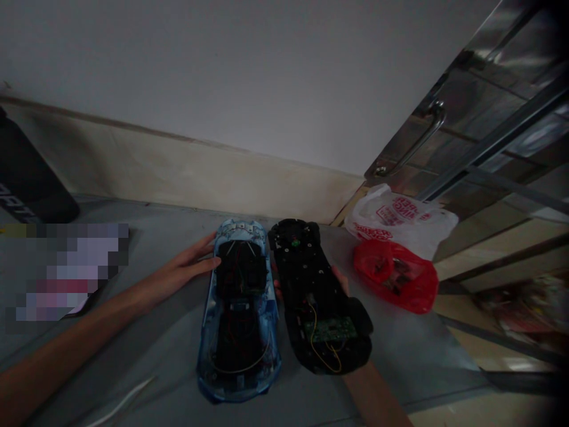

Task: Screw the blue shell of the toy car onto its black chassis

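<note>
In the head view, the left hand [195, 258] pinches the blue toy-car shell [240, 379] by its edge, the right hand [341, 281] curls round the black chassis [306, 261] just beside it, and the chassis's looping yellow wire [316, 320] could tear loose if snagged.

- Blue toy-car body shell [205, 347]: patterned sides, dark middle with thin wires, long axis pointing away from the viewer.
- Black toy-car chassis [306, 267]: just right of the shell, slantwise, far end leaning left; green circuit board [332, 330] exposed at the near end, loose yellow wire [315, 320] looping beside it.
</note>
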Available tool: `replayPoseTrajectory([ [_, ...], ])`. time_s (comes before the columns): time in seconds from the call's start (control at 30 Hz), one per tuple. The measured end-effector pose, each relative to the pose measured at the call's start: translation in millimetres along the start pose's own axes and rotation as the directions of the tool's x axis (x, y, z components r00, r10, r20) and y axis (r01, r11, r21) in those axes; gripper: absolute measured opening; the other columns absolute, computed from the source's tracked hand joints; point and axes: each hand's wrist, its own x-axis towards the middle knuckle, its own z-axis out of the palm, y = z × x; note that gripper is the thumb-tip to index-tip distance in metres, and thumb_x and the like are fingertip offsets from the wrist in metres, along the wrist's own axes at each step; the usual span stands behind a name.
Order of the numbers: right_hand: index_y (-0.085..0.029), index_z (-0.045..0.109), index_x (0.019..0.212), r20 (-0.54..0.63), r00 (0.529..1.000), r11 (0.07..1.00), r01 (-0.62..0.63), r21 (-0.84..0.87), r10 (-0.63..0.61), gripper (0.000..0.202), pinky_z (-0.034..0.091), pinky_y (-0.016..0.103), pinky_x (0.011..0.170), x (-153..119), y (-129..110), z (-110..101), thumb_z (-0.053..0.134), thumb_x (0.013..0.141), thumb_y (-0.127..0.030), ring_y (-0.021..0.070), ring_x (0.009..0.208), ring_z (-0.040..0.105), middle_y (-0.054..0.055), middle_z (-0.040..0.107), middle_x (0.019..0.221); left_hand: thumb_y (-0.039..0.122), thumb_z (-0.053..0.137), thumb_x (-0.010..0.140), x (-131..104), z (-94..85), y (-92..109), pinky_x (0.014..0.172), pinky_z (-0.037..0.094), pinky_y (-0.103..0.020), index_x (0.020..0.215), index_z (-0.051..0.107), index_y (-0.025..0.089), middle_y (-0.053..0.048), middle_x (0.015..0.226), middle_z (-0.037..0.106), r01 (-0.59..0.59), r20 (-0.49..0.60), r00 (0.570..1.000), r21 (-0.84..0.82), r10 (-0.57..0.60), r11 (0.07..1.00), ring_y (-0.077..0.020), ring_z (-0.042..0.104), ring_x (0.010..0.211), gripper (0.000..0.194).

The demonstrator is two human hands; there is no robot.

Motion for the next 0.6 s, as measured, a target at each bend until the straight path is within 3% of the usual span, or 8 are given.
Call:
replayPoseTrajectory([
  [0.1,-0.022,0.059,0.145,-0.008,1.000,1.000,0.005,-0.015,-0.005,0.095,0.048,0.047,0.112,0.1,0.4,-0.3,0.010,0.092,-0.084,0.0274,0.135,0.062,0.014,0.061,0.150,0.046,0.078,0.087,0.1,-1.5,-2.6,0.126,0.033,-0.053,0.152,0.053,0.042,0.001,0.160,0.053,-0.008,0.021,1.000,0.004,0.008,1.000,-0.0349,0.043,0.152,0.070],
  [0.27,-0.022,0.063,0.141,-0.004,1.000,0.992,-0.025,0.126,0.025,0.091,0.043,0.050,0.116,-0.7,0.3,0.9,0.017,0.093,-0.084,0.0281,0.136,0.061,0.013,0.063,0.148,0.047,0.079,0.085,-1.1,1.2,1.0,0.125,0.035,-0.054,0.151,0.055,0.039,0.000,0.160,0.053,0.016,-0.002,1.000,-0.007,-0.016,1.000,-0.0368,0.044,0.151,0.071],
  [0.43,-0.024,0.067,0.135,-0.011,0.999,0.984,0.036,0.174,-0.035,0.085,0.046,0.049,0.113,2.2,4.6,-1.4,0.022,0.094,-0.083,0.0277,0.130,0.065,0.013,0.066,0.145,0.048,0.082,0.082,-0.9,2.6,4.0,0.124,0.037,-0.053,0.151,0.057,0.038,-0.001,0.161,0.052,-0.006,0.013,1.000,-0.009,0.006,1.000,-0.0364,0.043,0.152,0.074],
  [0.6,-0.024,0.070,0.129,0.034,0.999,0.961,-0.025,0.277,0.016,0.080,0.050,0.044,0.109,3.3,6.7,-4.2,0.026,0.096,-0.081,0.0251,0.122,0.069,0.013,0.072,0.135,0.047,0.082,0.082,-0.4,0.8,0.2,0.123,0.038,-0.054,0.151,0.056,0.039,-0.001,0.160,0.054,0.011,-0.015,1.000,-0.012,-0.011,1.000,-0.0377,0.043,0.151,0.074],
])
